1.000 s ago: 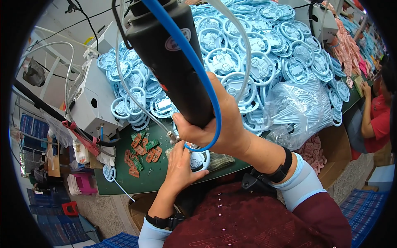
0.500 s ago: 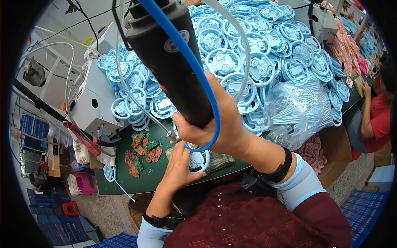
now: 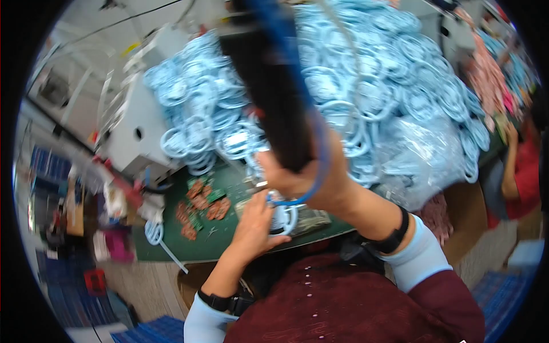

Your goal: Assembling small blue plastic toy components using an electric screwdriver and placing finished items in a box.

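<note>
My right hand [image 3: 320, 171] is wrapped round the lower body of a thick black power screwdriver [image 3: 266, 86] that slants down from the top. A blue hose [image 3: 311, 108] loops in front of it. Its tip comes down beside my left fingers, mostly hidden and blurred. Below it, my left hand [image 3: 254, 223] closes on a light blue round plastic part [image 3: 290, 220] lying at the green table's [image 3: 166, 246] near edge. My left fingers and the tool hide much of that part.
Heaped light blue ring-shaped parts [image 3: 372, 86] cover the table's back. Red and green small boards [image 3: 200, 200] lie left of my left hand. A clear bag [image 3: 423, 154] sits at right, near a person in red [image 3: 523, 160]. A grey machine box [image 3: 137, 131] stands at left.
The picture has shifted and blurred, and the tool and both hands appear slightly farther right. Both grips look the same.
</note>
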The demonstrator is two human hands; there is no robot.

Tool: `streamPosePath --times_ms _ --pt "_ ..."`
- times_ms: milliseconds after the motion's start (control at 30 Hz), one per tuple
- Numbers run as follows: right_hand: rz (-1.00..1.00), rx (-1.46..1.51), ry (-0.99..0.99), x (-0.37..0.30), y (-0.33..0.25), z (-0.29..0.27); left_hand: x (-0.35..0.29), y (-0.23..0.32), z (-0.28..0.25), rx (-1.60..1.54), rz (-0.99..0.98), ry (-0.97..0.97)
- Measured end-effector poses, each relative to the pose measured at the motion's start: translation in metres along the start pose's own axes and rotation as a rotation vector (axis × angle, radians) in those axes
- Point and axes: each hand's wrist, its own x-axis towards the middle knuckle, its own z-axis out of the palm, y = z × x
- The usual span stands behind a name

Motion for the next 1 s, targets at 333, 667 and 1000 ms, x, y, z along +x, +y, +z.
streamPosePath --times_ms 333,667,1000 --pt "0.237 0.18 0.074 0.008 -0.009 -0.019 -0.012 0.01 0.053 0.095 0.06 0.251" --pt "0.163 0.255 0.042 0.043 -0.027 -0.021 -0.002 -0.015 0.081 0.219 0.269 0.59" --pt "0.193 0.197 0.03 0.039 -0.028 -0.056 0.008 -0.013 0.034 -0.445 -0.019 0.448"
